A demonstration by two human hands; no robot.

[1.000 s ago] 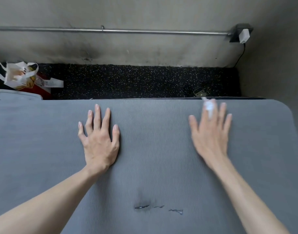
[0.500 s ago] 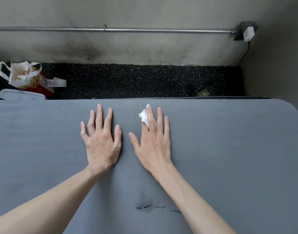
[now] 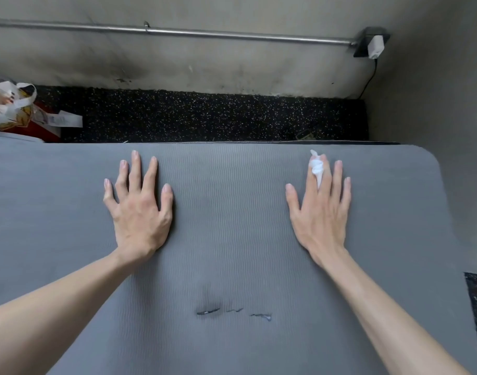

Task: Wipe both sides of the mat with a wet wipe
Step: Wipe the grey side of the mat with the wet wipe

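A grey ribbed mat [image 3: 232, 244] lies flat and fills most of the head view. My left hand [image 3: 139, 209] rests palm down on it, left of centre, fingers straight and spread. My right hand [image 3: 319, 212] lies flat near the mat's far right corner, fingers straight. A crumpled white wet wipe [image 3: 316, 166] sits under that hand and pokes up between the index and middle fingers. Most of the wipe is hidden beneath the palm and fingers.
Small dark tears [image 3: 209, 311] mark the mat near me. Beyond its far edge runs black speckled floor [image 3: 191, 117], then a grey wall with a metal pipe [image 3: 204, 32] and a plugged-in charger [image 3: 375, 47]. A white plastic bag [image 3: 10, 104] sits at far left.
My right hand slid with the wipe from the right to beside my left hand, then back out to the right. My left hand stayed in place.
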